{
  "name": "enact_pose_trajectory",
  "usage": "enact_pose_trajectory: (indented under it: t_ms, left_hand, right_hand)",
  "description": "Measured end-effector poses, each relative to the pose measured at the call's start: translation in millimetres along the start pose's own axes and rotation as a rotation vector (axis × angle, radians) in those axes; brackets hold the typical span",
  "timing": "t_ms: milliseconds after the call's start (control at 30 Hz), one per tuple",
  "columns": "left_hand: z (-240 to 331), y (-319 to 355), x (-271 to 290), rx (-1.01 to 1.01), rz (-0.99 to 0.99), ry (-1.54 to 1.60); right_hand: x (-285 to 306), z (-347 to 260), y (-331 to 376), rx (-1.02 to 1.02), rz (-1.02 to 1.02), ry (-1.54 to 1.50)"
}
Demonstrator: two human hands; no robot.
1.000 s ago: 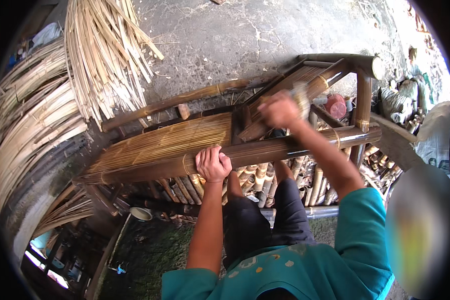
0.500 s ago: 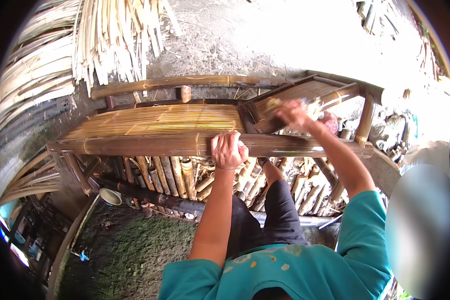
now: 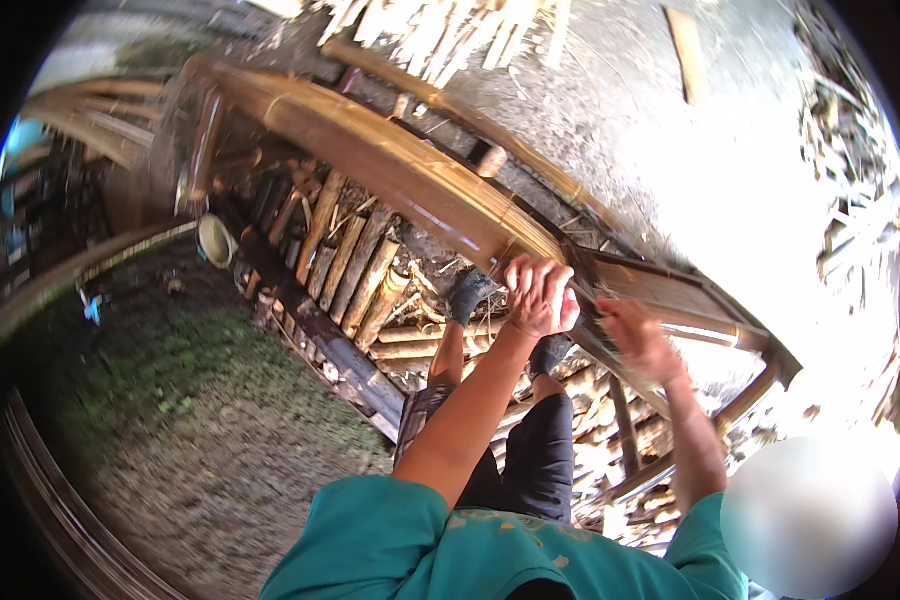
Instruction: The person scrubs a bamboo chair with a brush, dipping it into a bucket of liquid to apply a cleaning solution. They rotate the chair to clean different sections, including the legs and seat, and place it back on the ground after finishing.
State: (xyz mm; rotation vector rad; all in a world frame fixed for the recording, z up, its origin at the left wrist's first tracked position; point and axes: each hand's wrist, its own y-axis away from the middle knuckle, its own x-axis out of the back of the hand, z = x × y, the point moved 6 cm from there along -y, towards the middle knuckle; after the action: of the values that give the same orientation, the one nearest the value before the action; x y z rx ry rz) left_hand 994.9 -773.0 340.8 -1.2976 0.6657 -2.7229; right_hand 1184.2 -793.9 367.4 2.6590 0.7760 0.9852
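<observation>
The bamboo seat (image 3: 400, 195) stands in the middle of the view, slanting from upper left to lower right, and its sloped backrest (image 3: 660, 288) is on the right part. The person's left hand (image 3: 540, 297) is on the front rail of the seat, with the fingers bent and gripping this rail. The right hand (image 3: 638, 342) is just beside it, near the backrest; it is blurred, so one cannot tell if its fingers are closed or hold something. Below the seat lie many cut bamboo pieces (image 3: 368, 285). Left of these is a pale bowl (image 3: 215, 241), near the mossy ground (image 3: 190, 370). Behind the seat lie light strips (image 3: 440, 30).
</observation>
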Motion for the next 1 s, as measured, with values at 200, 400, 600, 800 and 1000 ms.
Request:
enact_pose_trajectory:
  t_ms: [200,400,600,800,1000]
  left_hand:
    - [-45,19,10,0.645,0.539,0.122]
    - [-113,24,16,1.037,0.586,0.766]
    - [-151,60,13,1.093,0.327,0.553]
    - [-155,51,54,1.387,-0.113,1.405]
    - [-273,278,123,1.7,0.174,1.334]
  right_hand:
    - [-50,-83,-71,0.145,0.299,0.144]
    - [-47,-6,89,-0.169,0.209,0.484]
    - [-75,-41,-3,0.086,0.316,0.568]
    - [-110,-157,-208,0.202,0.441,0.769]
    - [-173,-235,-262,0.189,0.305,0.779]
